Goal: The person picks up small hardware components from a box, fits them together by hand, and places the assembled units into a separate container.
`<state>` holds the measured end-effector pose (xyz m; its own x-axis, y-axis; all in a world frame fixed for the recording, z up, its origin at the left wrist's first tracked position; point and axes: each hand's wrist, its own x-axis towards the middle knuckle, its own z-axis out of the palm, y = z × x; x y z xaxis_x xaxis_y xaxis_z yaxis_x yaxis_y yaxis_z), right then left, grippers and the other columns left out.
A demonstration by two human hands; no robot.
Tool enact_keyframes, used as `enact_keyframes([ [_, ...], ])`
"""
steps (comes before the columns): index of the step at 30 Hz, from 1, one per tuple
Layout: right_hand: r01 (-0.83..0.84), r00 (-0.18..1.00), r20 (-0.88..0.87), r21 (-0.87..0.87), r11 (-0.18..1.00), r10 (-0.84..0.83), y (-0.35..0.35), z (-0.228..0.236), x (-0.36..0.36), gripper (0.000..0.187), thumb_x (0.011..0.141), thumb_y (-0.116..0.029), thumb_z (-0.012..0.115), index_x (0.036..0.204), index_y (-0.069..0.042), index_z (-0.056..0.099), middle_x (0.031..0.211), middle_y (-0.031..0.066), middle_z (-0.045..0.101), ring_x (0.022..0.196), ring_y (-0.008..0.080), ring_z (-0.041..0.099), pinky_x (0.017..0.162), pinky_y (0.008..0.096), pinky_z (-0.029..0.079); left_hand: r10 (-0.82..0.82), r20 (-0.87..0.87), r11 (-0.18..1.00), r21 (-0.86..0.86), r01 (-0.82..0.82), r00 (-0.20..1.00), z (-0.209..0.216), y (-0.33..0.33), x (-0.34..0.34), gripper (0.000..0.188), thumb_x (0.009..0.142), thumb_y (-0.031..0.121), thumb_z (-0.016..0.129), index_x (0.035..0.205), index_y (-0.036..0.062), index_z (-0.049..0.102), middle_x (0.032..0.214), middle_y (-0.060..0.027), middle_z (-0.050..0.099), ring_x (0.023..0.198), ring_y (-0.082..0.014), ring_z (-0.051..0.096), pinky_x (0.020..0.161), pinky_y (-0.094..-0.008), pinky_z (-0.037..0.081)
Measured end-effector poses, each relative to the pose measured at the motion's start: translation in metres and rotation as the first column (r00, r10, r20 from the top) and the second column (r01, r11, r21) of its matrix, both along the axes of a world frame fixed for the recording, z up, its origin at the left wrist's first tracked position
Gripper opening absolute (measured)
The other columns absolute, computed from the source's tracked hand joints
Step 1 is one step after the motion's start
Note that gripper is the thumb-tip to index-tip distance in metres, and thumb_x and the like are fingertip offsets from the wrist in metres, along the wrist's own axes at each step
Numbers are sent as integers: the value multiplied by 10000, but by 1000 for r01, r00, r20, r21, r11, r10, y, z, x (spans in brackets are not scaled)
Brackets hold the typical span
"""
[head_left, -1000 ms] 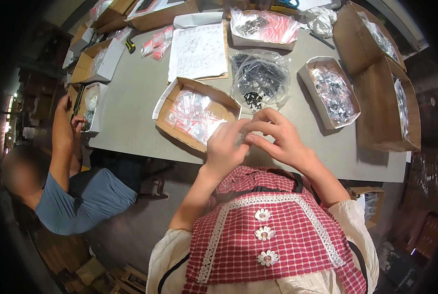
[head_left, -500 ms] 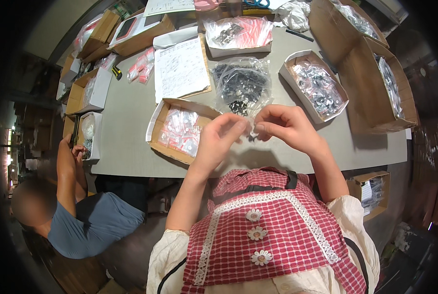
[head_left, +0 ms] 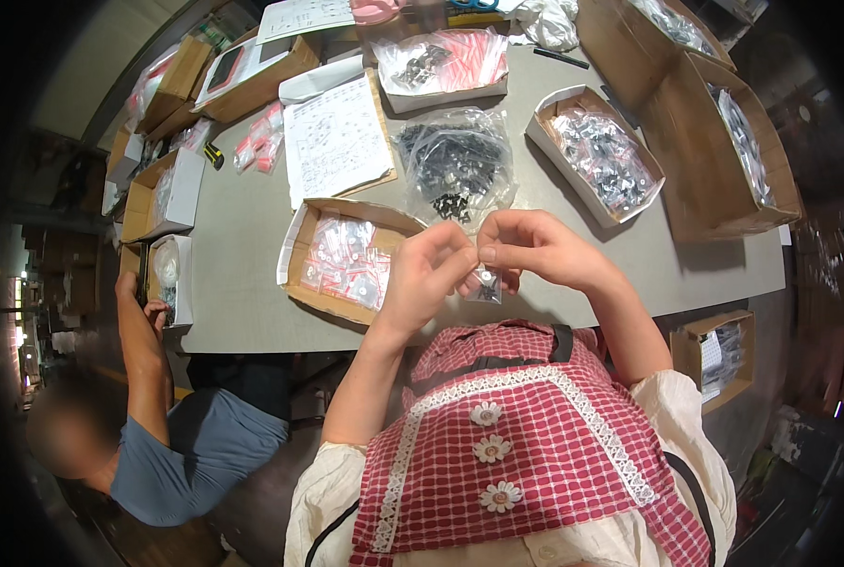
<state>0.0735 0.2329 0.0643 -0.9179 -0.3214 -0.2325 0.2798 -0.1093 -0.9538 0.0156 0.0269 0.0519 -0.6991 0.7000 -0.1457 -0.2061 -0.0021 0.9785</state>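
My left hand (head_left: 428, 276) and my right hand (head_left: 543, 249) meet over the table's near edge, both pinching the top of a small clear plastic bag (head_left: 485, 286). The bag hangs below my fingers, with a small white piece and black pieces inside. Just left of my left hand stands a shallow cardboard box (head_left: 320, 307) with several small red-edged clear bags (head_left: 340, 248). Beyond my hands lies a large clear bag of small black parts (head_left: 458, 156), with several black pieces (head_left: 451, 206) at its near end.
At the right a white box (head_left: 541, 140) holds many filled bags, beside tall cardboard boxes (head_left: 715, 161). A box (head_left: 445, 97) of red-edged bags stands at the back. Papers (head_left: 337, 140) and a yellow cutter (head_left: 214, 156) lie left. A co-worker (head_left: 195, 454) reaches into boxes at far left.
My hands have come closer together at the bag's top. The bag now hangs in plain view below my fingers. The whole view has shifted slightly.
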Motion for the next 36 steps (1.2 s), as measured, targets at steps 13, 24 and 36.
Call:
enact_keyframes([
  [13, 513, 856, -48, -52, 857, -515, 32, -36, 9, 169, 938, -219, 664, 893, -61, 625, 680, -5, 567, 525, 62, 501, 499, 204, 397, 398, -194, 901, -104, -422, 897, -43, -14, -25, 172, 953, 174, 675, 935, 14, 614, 751, -25, 650, 667, -64, 588, 613, -221, 465],
  [24, 427, 902, -53, -56, 903, -429, 15, -83, -1, 173, 947, -190, 690, 1002, -29, 657, 887, 25, 656, 758, 101, 628, 710, 251, 509, -273, -465, 485, -822, -298, 842, -106, -48, -58, 409, 746, 310, 809, 931, -27, 669, 877, -220, 688, 831, -390, 671, 745, -440, 522],
  [36, 224, 923, -375, 350, 910, -83, -52, -71, -36, 400, 929, -315, 714, 1158, -1, 617, 1034, 118, 686, 906, 186, 666, 774, 338, 538, 515, -184, 853, 9, -522, 838, -64, -51, -40, 74, 922, 75, 723, 925, 38, 659, 794, 35, 625, 679, -24, 525, 620, -184, 415],
])
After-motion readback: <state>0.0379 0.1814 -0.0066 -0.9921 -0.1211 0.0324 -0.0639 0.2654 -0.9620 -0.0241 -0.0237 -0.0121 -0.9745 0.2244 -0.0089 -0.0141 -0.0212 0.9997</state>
